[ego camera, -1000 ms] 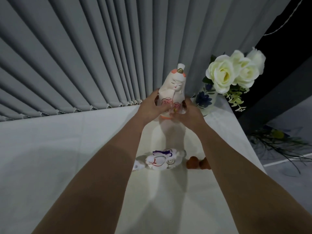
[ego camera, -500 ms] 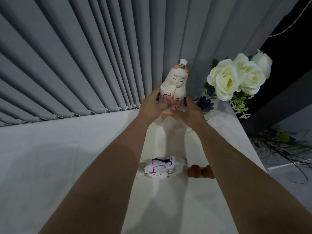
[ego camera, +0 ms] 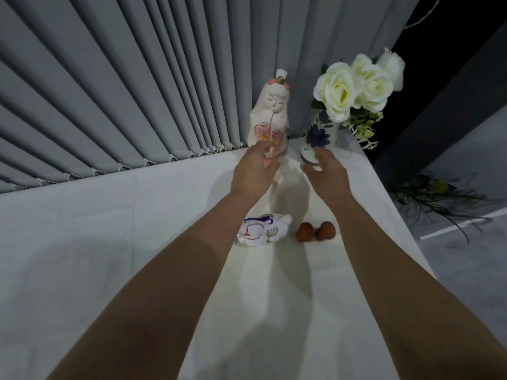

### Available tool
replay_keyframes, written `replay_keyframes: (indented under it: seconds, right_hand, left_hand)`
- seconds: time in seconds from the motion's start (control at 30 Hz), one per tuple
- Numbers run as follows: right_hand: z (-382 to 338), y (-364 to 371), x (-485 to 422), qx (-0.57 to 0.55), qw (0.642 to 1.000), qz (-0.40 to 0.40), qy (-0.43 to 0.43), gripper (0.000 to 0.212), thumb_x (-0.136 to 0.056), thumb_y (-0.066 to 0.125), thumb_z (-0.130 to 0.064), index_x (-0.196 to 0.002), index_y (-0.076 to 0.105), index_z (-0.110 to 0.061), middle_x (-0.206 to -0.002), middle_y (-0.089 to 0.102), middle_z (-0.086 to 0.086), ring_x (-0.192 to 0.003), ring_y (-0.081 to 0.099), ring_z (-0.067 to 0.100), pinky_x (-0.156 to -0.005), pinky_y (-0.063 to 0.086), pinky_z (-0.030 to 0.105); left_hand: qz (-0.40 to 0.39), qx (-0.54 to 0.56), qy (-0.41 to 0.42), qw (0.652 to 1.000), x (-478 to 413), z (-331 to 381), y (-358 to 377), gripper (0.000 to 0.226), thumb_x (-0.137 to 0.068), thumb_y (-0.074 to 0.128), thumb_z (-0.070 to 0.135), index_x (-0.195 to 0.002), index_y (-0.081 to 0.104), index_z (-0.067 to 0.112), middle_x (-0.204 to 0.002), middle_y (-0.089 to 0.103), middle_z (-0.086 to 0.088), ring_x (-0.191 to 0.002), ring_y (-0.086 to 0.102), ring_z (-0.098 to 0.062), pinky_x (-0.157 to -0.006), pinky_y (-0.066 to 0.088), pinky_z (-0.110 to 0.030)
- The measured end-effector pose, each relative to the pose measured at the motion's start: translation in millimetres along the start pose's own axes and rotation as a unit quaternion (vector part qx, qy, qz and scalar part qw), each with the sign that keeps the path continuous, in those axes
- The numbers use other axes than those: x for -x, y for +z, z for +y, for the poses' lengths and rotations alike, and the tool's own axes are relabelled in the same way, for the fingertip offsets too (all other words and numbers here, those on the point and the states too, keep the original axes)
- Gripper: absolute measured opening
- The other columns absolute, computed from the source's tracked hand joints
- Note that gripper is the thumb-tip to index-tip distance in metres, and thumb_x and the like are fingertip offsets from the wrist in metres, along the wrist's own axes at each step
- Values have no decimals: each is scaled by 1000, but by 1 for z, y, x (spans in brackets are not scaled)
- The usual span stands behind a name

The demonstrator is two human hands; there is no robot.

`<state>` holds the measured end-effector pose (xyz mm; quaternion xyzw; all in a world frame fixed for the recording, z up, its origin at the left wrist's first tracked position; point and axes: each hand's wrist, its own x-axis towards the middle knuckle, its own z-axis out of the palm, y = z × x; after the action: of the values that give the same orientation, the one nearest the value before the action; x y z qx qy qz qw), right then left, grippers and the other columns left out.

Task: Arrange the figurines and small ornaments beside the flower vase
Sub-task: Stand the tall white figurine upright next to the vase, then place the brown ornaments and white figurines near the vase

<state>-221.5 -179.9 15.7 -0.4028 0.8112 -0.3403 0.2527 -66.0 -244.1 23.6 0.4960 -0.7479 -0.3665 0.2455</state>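
Observation:
A tall white doll figurine (ego camera: 270,113) with pink flowers stands upright at the back of the white table, just left of the blue-flowered vase (ego camera: 318,138) holding white roses (ego camera: 354,86). My left hand (ego camera: 253,171) is open just in front of the doll's base, its fingertips over the lower edge. My right hand (ego camera: 326,171) is open in front of the vase foot, holding nothing. Nearer to me lie a small white ornament with purple and red markings (ego camera: 263,229) and two small brown ornaments (ego camera: 315,231).
Grey vertical blinds (ego camera: 123,91) hang right behind the white table (ego camera: 82,242). The table's right edge (ego camera: 406,237) drops to a grey floor where dark green stems (ego camera: 439,196) lie.
Both hands held the doll figurine before. Now it stands beside the vase and both hands have let go and drawn back a little with fingers apart.

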Motion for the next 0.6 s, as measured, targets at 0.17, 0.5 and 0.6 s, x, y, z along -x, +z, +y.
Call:
replay_keyframes:
  seconds: [0.17, 0.5, 0.6]
  right_hand:
    - [22, -28, 31, 45, 998, -4, 54, 42, -90, 60, -19, -132, 53, -17, -134, 57, 3, -118, 56, 22, -85, 35, 20]
    - [52, -41, 81, 121, 975, -177, 51, 53, -78, 71, -17, -127, 56, -29, -130, 57, 0, -101, 61, 19, -75, 44, 26]
    - [55, -38, 84, 130, 978, -161, 40, 42, -78, 69, -19, -119, 62, -27, -117, 65, 0, -99, 61, 19, -78, 48, 28]
  left_hand:
    - [-146, -109, 59, 981, 37, 27, 12, 43, -91, 62, 40, -128, 58, 18, -130, 63, -2, -118, 58, -20, -98, 47, -33]
    - [-282, -268, 111, 914, 70, 20, 34, 64, -80, 73, 41, -135, 52, 18, -131, 59, -8, -118, 54, -27, -95, 40, -31]
    - [-274, -276, 122, 913, 72, 18, 36, 48, -80, 73, 36, -121, 62, 15, -115, 67, -9, -111, 57, -29, -91, 46, -36]
